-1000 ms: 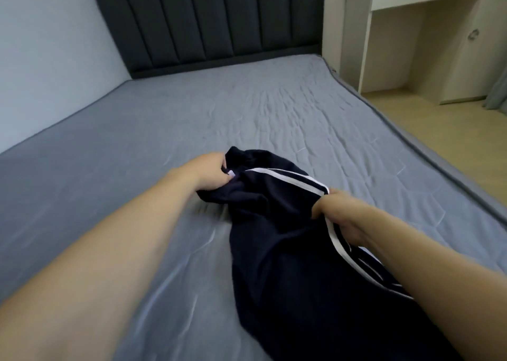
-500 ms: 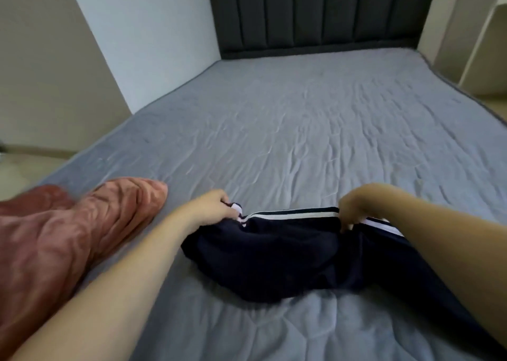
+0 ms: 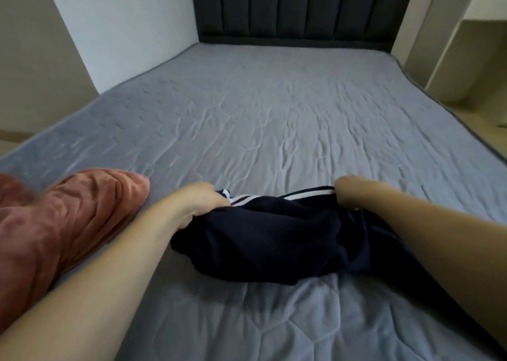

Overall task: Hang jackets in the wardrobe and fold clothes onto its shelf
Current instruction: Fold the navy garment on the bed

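Red garment (image 3: pixel 63 218): rust-coloured, velvety, bunched at the left edge of the bed (image 3: pixel 274 127); lies just beside the left forearm; risk, judged: a sideways sweep of that arm drags or nudges it off the mattress edge.

Left hand (image 3: pixel 201 202): fingers curled, clamped on the left end of the striped edge of the dark garment (image 3: pixel 274 237); risk: grip takes only a bunched corner, so the cloth may twist rather than pull flat.

Dark garment: navy with white stripes, lying on the near part of the bed between the two hands, upper edge stretched, body heaped and creased below; part of it runs under the right forearm toward the lower right, its end not clearly seen; risk: folding over the heap locks in wrinkles and gives a lopsided stack for the shelf; the trailing part may slip off the bed.

Right hand (image 3: pixel 349 194): fingers curled, gripping the right end of the striped edge; hands well apart; risk: uneven tension skews the edge.
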`<move>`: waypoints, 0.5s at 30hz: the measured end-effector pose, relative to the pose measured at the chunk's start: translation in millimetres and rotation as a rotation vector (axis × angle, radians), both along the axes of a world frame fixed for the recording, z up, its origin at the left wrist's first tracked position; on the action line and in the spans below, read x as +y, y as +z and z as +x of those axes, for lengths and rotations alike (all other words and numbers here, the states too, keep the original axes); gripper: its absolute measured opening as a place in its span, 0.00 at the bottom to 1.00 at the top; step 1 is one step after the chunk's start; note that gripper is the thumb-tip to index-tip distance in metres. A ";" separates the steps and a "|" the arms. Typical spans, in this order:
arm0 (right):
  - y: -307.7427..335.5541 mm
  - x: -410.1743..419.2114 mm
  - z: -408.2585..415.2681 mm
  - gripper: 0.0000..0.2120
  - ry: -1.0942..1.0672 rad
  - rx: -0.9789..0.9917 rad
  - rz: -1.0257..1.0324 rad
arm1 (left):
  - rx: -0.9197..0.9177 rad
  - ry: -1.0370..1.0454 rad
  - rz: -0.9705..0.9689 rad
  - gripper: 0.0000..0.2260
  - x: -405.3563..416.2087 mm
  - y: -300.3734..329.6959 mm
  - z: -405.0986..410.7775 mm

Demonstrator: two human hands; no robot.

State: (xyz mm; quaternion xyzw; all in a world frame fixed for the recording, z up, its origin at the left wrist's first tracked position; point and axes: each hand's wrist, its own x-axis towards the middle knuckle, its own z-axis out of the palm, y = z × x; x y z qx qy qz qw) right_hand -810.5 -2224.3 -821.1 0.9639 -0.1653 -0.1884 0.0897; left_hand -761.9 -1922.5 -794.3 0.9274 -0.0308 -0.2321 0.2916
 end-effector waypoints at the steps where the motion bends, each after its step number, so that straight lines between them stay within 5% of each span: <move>1: 7.3 1.5 13.7 0.12 0.009 -0.069 0.011 | -0.204 0.015 0.021 0.10 1.8 11.3 14.7; 4: 24.3 16.0 61.3 0.13 0.092 -0.337 0.054 | -0.826 0.119 0.155 0.11 8.0 34.7 63.8; 6: 23.3 27.1 85.5 0.15 0.118 -0.440 0.078 | -0.720 0.139 0.222 0.25 14.6 19.6 92.1; 9: -8.2 27.9 96.9 0.17 -0.001 -0.305 0.075 | -0.185 0.262 0.207 0.50 24.8 -34.5 112.2; 12: -44.8 9.0 96.6 0.15 -0.060 -0.216 0.179 | -0.199 0.310 0.153 0.45 25.5 -66.6 127.1; 15: -42.8 -16.8 99.7 0.19 0.097 -0.411 0.102 | -0.444 0.251 0.185 0.29 15.6 -56.1 151.7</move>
